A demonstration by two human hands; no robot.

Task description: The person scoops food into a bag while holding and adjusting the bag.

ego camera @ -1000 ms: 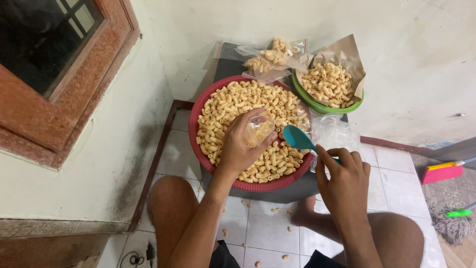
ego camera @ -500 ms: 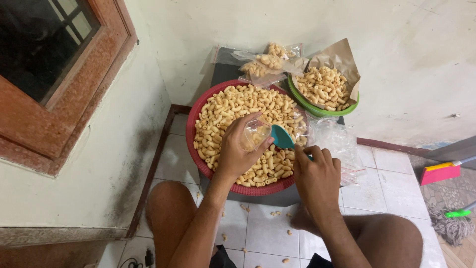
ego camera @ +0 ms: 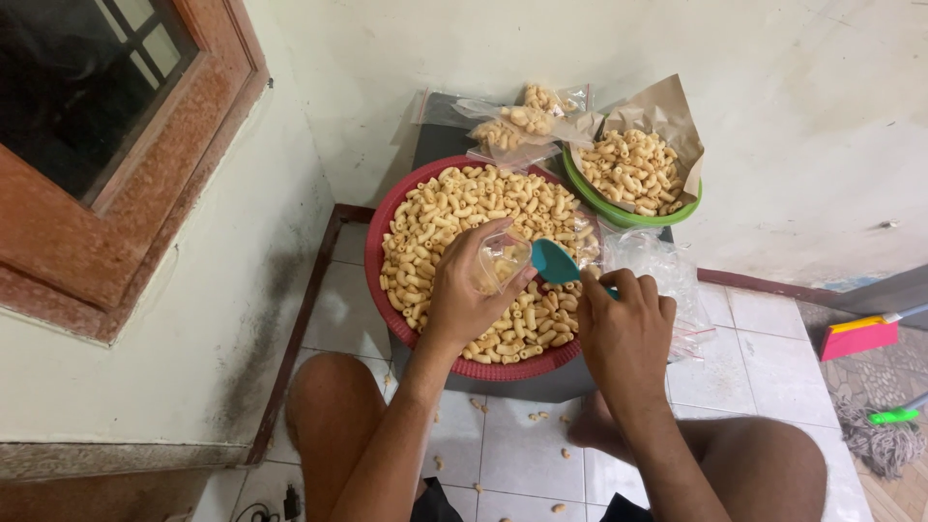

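A small clear plastic bag (ego camera: 501, 263) sits just left of the frame's centre, above the red basket (ego camera: 379, 253) heaped with pale, curled macaroni snacks (ego camera: 454, 208). The left hand (ego camera: 464, 295) has its grip clamped around the bag, fingers curled about its lower part, mouth turned to the right. Touching that mouth is the bowl of a teal scoop (ego camera: 555, 261), whose handle is shut inside the grip of the right hand (ego camera: 623, 329), just right of centre. The basket rests on a dark counter (ego camera: 440, 140) against the wall. Behind it, at upper centre, lie filled clear bags (ego camera: 517, 121) of the same snacks, and to their right stands a green bowl (ego camera: 619, 211) lined with brown paper (ego camera: 657, 106) and holding more. A pile of empty clear bags (ego camera: 657, 266) lies right of the basket. Stray snacks dot the white tiled floor (ego camera: 754, 367) between the person's bare knees at the bottom of the frame. A wooden window frame (ego camera: 145, 174) fills the upper left.
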